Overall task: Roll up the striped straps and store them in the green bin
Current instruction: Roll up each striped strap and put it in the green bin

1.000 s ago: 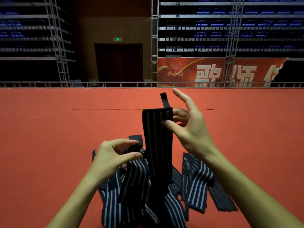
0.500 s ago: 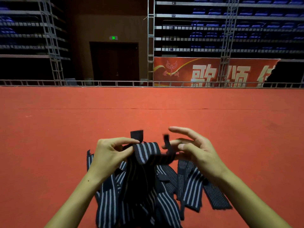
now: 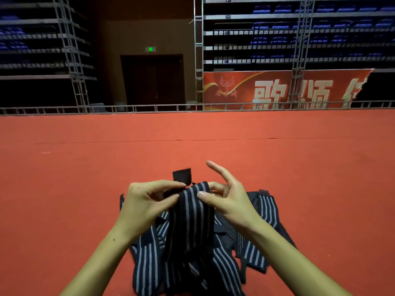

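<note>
Held strap [image 3: 190, 212] between both hands, above strap pile [image 3: 252, 238] on floor [image 3: 85, 178]

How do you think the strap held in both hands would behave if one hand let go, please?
The strap would probably flop: it bends over the fingers and hangs limp between the left hand and right hand. It seems light, since pinches alone hold it up. A started roll might unwind, as the pile on the carpet lies loose and creased.

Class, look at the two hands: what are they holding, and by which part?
Both hands hold one striped strap by its top end: the left hand pinches its left edge, the right hand its right edge.
</note>
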Demonstrator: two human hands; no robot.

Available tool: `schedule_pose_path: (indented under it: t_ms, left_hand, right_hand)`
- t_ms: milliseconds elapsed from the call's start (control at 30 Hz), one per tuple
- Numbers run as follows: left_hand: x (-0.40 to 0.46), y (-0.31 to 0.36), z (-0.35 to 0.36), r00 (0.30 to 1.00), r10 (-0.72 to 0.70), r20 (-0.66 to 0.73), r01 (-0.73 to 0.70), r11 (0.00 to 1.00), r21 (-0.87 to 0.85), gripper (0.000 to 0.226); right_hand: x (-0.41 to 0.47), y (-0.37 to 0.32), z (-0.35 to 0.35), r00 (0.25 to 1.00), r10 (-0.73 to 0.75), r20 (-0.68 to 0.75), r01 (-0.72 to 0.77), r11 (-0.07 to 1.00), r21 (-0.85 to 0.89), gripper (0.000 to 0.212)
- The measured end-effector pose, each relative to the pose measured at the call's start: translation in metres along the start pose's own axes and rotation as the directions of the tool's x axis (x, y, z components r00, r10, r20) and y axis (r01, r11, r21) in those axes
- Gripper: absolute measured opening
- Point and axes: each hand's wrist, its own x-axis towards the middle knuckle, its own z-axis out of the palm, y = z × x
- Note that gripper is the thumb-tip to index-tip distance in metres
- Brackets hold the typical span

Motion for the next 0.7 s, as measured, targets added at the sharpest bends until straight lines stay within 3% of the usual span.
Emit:
schedule_pose_path:
  t_ms: [167, 300, 433, 533, 700]
  left_hand:
    - [-0.006, 0.0, -0.012, 0.979, -0.204, 0.027, 0.205, 0.955, -0.215, 0.029]
    - [-0.005, 0.007, -0.005, 0.951, -0.308, 0.031, 0.301, 0.895, -0.329, 0.04]
    - [-0.001, 0.022, 0.0, 0.955, -0.284, 0.081, 0.292, 0.87, -0.397, 0.011]
    - [-0.001, 0.02, 0.0, 0.963, -0.263, 0.061, 0.266, 0.886, -0.38, 0.023]
    - [-0.007, 0.018, 0.003, 0.99, -0.137, 0.012, 0.136, 0.964, -0.229, 0.023]
  right_hand:
    - [-0.007, -0.009, -0.002, 0.985, -0.167, -0.047, 0.16, 0.979, -0.128, 0.084]
    - [-0.015, -0.02, 0.012, 0.958, -0.284, 0.026, 0.285, 0.946, -0.156, 0.088]
    - [-0.023, -0.018, 0.021, 0.956, -0.255, 0.143, 0.28, 0.939, -0.201, 0.093]
    - [-0.029, -0.012, 0.02, 0.959, -0.214, 0.186, 0.249, 0.95, -0.19, 0.098]
    - [-0.025, -0.008, 0.017, 0.99, -0.13, 0.047, 0.136, 0.979, -0.152, 0.1]
